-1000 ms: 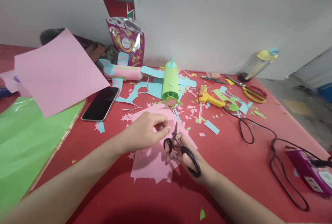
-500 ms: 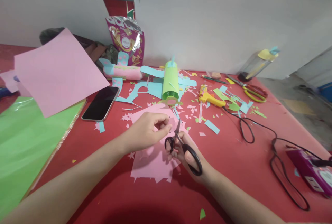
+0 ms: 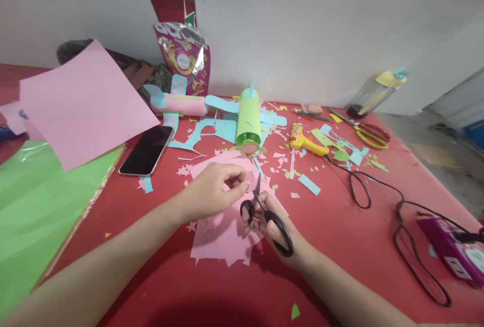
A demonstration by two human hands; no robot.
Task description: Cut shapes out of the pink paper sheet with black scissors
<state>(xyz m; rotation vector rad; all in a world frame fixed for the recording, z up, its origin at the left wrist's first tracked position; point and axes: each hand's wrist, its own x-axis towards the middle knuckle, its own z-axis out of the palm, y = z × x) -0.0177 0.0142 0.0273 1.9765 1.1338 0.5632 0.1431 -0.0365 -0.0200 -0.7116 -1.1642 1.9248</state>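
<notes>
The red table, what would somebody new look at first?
Probably the scissors in the right hand, above the pink paper, near the left hand. Behind them is the bright green tube, with the yellow glue gun to its right. The big pink sheet at the left might catch the eye too.

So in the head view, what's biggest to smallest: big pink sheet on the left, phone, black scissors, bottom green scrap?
1. Big pink sheet
2. Phone and black scissors: too close to rank; scissors seem nearer
3. Green scrap
</notes>
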